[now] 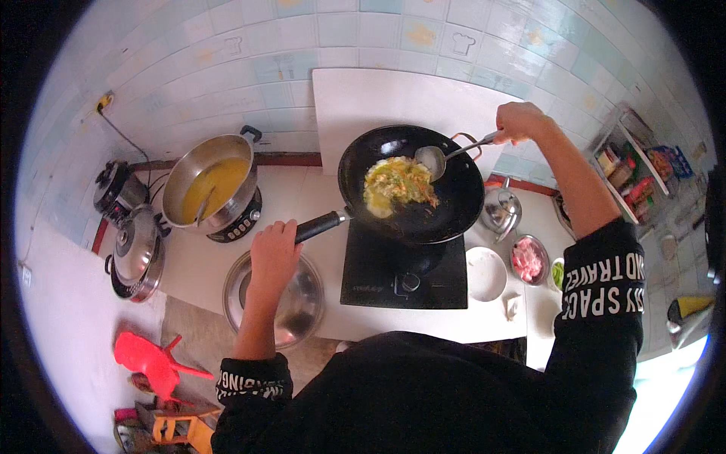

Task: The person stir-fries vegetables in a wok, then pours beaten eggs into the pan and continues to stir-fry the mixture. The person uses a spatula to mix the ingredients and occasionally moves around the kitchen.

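My left hand (275, 249) is closed around the black handle of a dark wok (454, 210), which is over a black induction cooker (363, 284). A metal ladle (432, 162) is in my right hand (522, 122), gripped by its handle at the upper right. The bowl of the ladle touches yellow cooked food (397, 184), seemingly egg with shredded bits, on the left part of the wok's inside. Bare black surface shows on the wok's right side.
A metal pot of yellow liquid (218, 179) with a utensil stands left. Below it lies a large metal lid (309, 295). Right of the cooker are a white bowl (486, 274), a bowl of raw meat (528, 259), chopped greens (558, 273) and a shiny metal vessel (501, 210).
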`<state>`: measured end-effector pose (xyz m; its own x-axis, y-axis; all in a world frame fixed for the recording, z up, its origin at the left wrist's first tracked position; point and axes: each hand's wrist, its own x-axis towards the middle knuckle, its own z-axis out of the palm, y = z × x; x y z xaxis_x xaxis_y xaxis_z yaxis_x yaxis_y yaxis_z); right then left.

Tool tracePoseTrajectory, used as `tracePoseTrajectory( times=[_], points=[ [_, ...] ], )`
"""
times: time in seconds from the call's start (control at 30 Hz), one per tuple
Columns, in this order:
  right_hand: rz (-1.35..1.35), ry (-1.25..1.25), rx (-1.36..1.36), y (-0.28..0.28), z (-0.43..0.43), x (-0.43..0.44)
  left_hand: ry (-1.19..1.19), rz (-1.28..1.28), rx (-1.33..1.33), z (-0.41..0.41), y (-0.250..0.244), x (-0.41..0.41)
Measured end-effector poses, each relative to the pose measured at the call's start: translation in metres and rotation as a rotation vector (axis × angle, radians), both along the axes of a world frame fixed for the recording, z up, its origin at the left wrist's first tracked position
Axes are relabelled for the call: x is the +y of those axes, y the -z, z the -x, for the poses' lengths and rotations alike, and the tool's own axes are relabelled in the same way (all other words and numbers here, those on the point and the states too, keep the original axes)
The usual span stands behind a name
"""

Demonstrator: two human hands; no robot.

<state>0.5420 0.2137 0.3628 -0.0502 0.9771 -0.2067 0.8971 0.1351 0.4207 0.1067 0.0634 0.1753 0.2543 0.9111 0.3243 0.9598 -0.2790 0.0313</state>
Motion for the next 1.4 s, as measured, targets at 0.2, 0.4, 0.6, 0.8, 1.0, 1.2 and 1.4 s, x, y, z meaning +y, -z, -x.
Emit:
tracePoseTrajectory(
  times=[0.2,0.4,0.6,0.8,1.0,1.2,1.4],
  points=[
    [-0.106,-0.081,-0.035,-0.025,-0.015,0.021,0.03,-0.084,-0.011,-0.004,-0.002,-0.002],
    [-0.186,-0.302,-0.109,0.003,0.008,0.043,0.035,-0.117,-0.056,-0.007,-0.004,-0.006],
    [-0.164,-0.484,0.033,-0.022,0.016,0.032,0.013,-0.101,-0.066,-0.009,-0.006,-0.008],
    [-0.298,-0.511,-0.107,-0.005,0.031,0.051,0.006,-0.056,-0.051,-0.01,-0.008,-0.004],
    [-0.106,-0.66,-0.006,0.003,0.066,0.038,0.033,-0.083,-0.039,-0.006,-0.006,-0.006],
    [-0.378,-0.846,-0.09,-0.034,0.059,-0.003,0.057,-0.09,-0.064,-0.006,-0.007,-0.006],
    [-0.332,-0.863,0.01,-0.016,0.073,-0.014,0.005,0.015,-0.077,-0.006,-0.009,-0.005]
  ],
)
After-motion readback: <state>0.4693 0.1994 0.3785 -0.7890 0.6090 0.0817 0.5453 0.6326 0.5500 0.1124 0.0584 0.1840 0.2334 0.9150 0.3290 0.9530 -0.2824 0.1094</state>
